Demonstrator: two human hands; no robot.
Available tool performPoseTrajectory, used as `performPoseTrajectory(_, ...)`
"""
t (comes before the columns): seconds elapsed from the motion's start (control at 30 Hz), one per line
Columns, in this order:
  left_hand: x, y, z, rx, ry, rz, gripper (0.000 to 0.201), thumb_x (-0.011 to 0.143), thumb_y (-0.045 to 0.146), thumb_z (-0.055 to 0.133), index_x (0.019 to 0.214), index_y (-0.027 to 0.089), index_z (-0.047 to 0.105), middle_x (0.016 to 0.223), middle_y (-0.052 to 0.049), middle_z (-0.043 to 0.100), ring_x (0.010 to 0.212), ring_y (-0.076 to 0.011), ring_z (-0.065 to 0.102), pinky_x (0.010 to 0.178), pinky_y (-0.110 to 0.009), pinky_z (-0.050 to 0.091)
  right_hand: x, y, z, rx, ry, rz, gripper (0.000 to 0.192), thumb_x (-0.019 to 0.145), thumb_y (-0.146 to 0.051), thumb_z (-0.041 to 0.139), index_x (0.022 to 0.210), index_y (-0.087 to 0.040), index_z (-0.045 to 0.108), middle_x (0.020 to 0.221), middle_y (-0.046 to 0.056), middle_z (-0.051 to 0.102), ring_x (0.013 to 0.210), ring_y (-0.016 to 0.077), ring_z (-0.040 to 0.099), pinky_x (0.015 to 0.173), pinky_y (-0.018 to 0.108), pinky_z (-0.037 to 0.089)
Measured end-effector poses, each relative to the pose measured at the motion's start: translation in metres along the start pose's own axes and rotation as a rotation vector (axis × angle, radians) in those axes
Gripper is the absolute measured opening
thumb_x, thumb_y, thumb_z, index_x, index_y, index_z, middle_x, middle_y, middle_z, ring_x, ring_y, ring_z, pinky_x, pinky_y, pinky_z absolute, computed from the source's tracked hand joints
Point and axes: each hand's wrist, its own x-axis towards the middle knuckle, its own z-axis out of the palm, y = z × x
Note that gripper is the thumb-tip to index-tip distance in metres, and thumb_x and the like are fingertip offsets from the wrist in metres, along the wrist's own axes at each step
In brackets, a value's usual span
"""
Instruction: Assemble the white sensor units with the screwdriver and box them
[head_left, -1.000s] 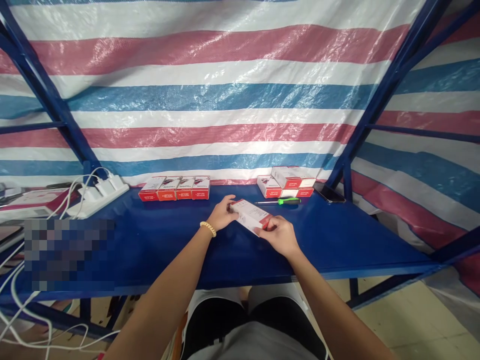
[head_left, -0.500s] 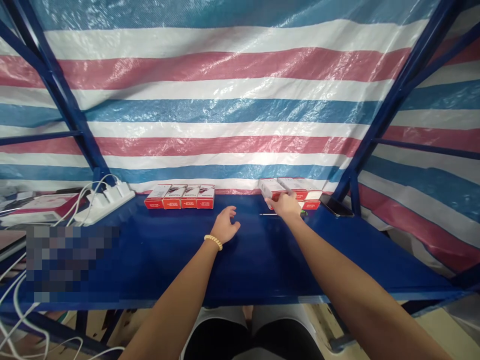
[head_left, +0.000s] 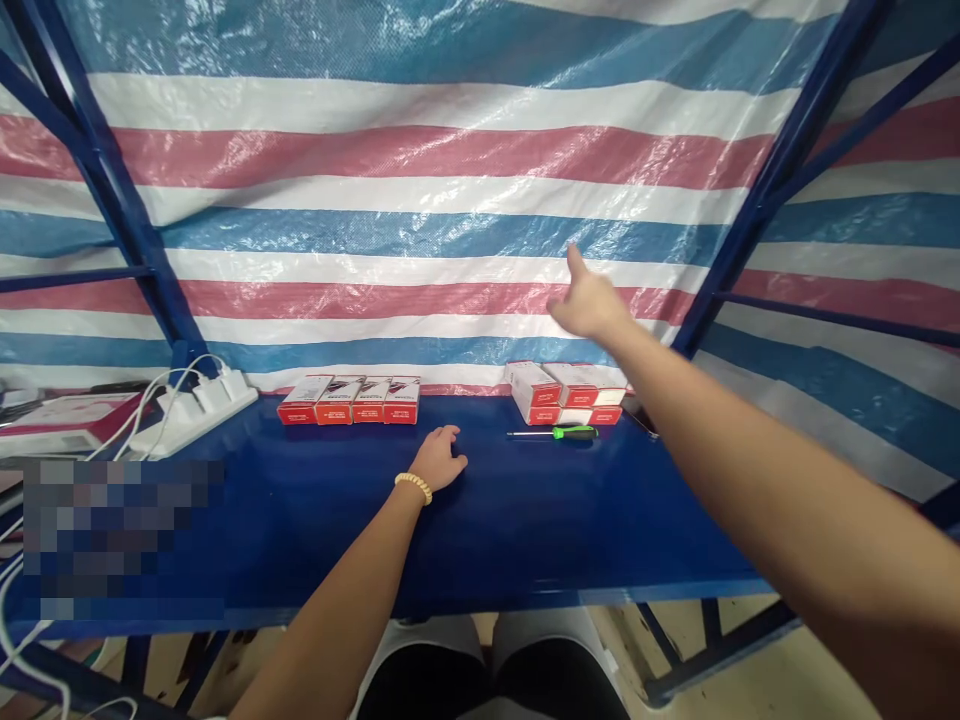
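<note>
The right hand (head_left: pixel 589 300) is raised in the air in front of the striped tarp (head_left: pixel 450 200), holding nothing; its grip is loose, with 1 finger pointing up and the rest curled, and it hangs above the stack of boxes (head_left: pixel 566 392), well clear of it. The left hand (head_left: pixel 440 466) rests palm down on the blue desk (head_left: pixel 525 520), empty, fingers relaxed and slightly spread, a bead bracelet (head_left: pixel 415 486) at its wrist.

The stack sits at the back of the desk, right of centre, against the tarp: red and white boxes, 3 tops showing side by side with more beneath. Just in front of it lies a screwdriver (head_left: pixel 556 433) with a green handle, its shaft pointing left, between the stack and the left hand. A dark phone (head_left: pixel 639 414) lies just right of the stack, partly hidden by the right arm.

Left of centre, 4 boxes (head_left: pixel 349 400) of the same kind stand in a row along the back edge. Farther left a white power strip (head_left: pixel 191 405) with plugs and white cables lies on the desk.
</note>
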Motion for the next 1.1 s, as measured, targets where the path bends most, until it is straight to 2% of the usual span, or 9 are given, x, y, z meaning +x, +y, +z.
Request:
performPoseTrajectory(0.07,0.000,0.001,-0.001,0.016,-0.019,-0.002,0.052,0.073,0.019,0.060,0.124,0.013,0.052,0.115,-0.014,0.060,0.113,-0.0265,0.055,0.103,-0.040,0.041,0.022,-0.008,-0.037,0.034,0.106,-0.087,0.067,0.097,-0.039,0.014,0.145,0.007,0.025,0.119,0.019,0.059,0.104,0.0242,0.064,0.083,0.039,0.047)
performPoseTrajectory(0.1,0.000,0.001,-0.001,0.023,-0.025,-0.004,0.055,0.074,0.020,0.059,0.127,0.013,0.050,0.117,-0.014,0.058,0.114,-0.0268,0.054,0.104,-0.041,0.041,0.029,-0.010,-0.052,0.019,0.142,-0.085,0.078,0.091,-0.034,-0.007,0.141,0.016,0.024,0.116,0.017,0.058,0.108,0.0252,0.061,0.082,0.040,0.044)
performPoseTrajectory(0.2,-0.001,0.003,-0.002,0.049,-0.003,-0.020,0.063,0.074,0.022,0.058,0.135,0.013,0.042,0.128,-0.016,0.053,0.123,-0.0285,0.049,0.108,-0.042,0.036,0.034,-0.009,-0.065,-0.010,0.277,-0.067,0.086,0.080,-0.027,-0.020,0.138,0.020,0.022,0.115,0.019,0.058,0.116,0.0272,0.055,0.079,0.046,0.040)
performPoseTrajectory(0.27,0.000,0.003,-0.003,0.079,0.041,-0.049,0.065,0.074,0.024,0.058,0.136,0.014,0.040,0.134,-0.016,0.048,0.130,-0.0304,0.042,0.110,-0.043,0.033,0.021,0.000,-0.045,-0.023,0.320,-0.033,0.067,0.094,-0.037,0.015,0.144,0.004,0.029,0.115,0.019,0.063,0.115,0.0291,0.058,0.086,0.048,0.043)
performPoseTrajectory(0.33,0.000,0.003,-0.005,0.111,0.086,-0.099,0.066,0.074,0.026,0.059,0.136,0.015,0.039,0.137,-0.017,0.044,0.135,-0.0325,0.036,0.112,-0.044,0.030,-0.004,0.015,-0.006,-0.025,0.209,0.054,0.063,0.090,-0.038,0.046,0.145,-0.009,0.034,0.108,0.016,0.068,0.105,0.0311,0.063,0.085,0.047,0.047)
performPoseTrajectory(0.43,0.003,0.000,-0.011,0.142,0.144,-0.199,0.069,0.073,0.028,0.060,0.137,0.014,0.038,0.141,-0.018,0.038,0.136,-0.0358,0.032,0.111,-0.046,0.029,-0.058,0.047,0.070,-0.086,-0.056,0.142,0.056,0.087,-0.030,0.051,0.139,-0.011,0.042,0.109,0.018,0.068,0.104,0.0311,0.062,0.086,0.042,0.048)
performPoseTrajectory(0.6,0.005,-0.006,-0.022,0.168,0.284,-0.360,0.070,0.072,0.031,0.063,0.134,0.014,0.039,0.142,-0.019,0.033,0.134,-0.0384,0.032,0.109,-0.047,0.030,-0.140,0.090,0.166,-0.121,-0.185,0.153,0.057,0.089,-0.033,0.046,0.137,-0.002,0.043,0.127,0.024,0.057,0.124,0.0319,0.049,0.101,0.041,0.038)
performPoseTrajectory(0.73,0.005,-0.010,-0.025,0.173,0.283,-0.374,0.070,0.072,0.031,0.065,0.135,0.015,0.038,0.142,-0.018,0.033,0.133,-0.0369,0.033,0.108,-0.046,0.031,-0.154,0.098,0.184,-0.101,-0.228,0.179,0.051,0.088,-0.037,0.044,0.131,-0.009,0.050,0.135,0.020,0.053,0.131,0.0314,0.040,0.106,0.044,0.031)
performPoseTrajectory(1.1,0.019,-0.008,-0.036,0.178,0.295,-0.633,0.107,0.064,0.046,0.072,0.151,0.023,0.015,0.145,-0.022,0.025,0.133,-0.0451,0.036,0.103,-0.052,0.036,-0.152,0.090,0.170,-0.049,-0.297,0.265,0.038,0.090,-0.034,0.044,0.119,-0.017,0.063,0.129,0.017,0.052,0.124,0.0336,0.037,0.098,0.050,0.031)
